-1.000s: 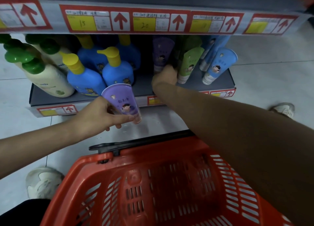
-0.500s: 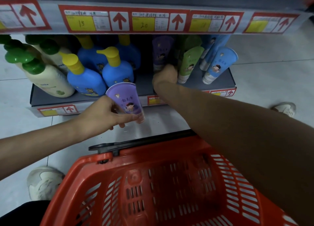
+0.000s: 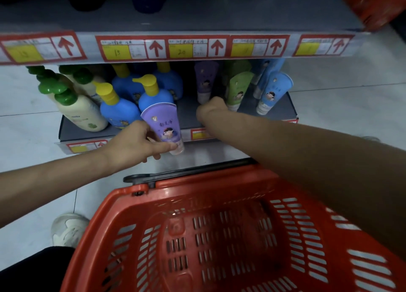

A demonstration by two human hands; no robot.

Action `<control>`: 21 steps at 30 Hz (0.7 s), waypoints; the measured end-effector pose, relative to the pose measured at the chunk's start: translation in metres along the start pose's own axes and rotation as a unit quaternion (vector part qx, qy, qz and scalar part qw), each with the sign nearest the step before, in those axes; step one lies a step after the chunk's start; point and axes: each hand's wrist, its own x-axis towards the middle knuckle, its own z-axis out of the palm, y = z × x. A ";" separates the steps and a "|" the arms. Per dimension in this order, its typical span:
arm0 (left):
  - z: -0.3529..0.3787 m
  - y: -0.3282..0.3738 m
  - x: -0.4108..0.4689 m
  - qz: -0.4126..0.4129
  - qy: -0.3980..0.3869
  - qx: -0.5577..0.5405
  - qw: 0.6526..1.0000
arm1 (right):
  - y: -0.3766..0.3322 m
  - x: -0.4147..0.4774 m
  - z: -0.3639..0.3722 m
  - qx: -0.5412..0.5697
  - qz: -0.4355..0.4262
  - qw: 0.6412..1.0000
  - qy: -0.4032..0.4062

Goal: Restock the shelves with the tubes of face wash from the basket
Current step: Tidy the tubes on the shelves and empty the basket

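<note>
Nearest, the red basket fills the foreground. Beyond its far rim the left hand grips a purple tube of face wash near its cap, cap down, just in front of the lower shelf. Farther in, the right hand lies at the foot of a second purple tube, left of the green tube; its fingers are hidden, so its grip cannot be told.

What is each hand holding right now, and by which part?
The left hand pinches a purple tube low down, near its cap. The right hand is at the cap of the shelved purple tube; its fingers are hidden, so any hold is unclear.
</note>
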 end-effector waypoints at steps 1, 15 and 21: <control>0.002 0.004 0.001 0.000 0.003 0.005 1.000 | 0.002 -0.008 0.002 -0.041 -0.032 0.998 -0.017; 0.049 0.043 0.087 -0.010 0.074 0.054 0.996 | 0.047 -0.033 -0.031 0.270 -0.035 0.962 0.032; 0.057 0.037 0.122 -0.011 0.083 0.004 0.996 | 0.041 -0.009 -0.027 0.255 -0.033 0.960 0.113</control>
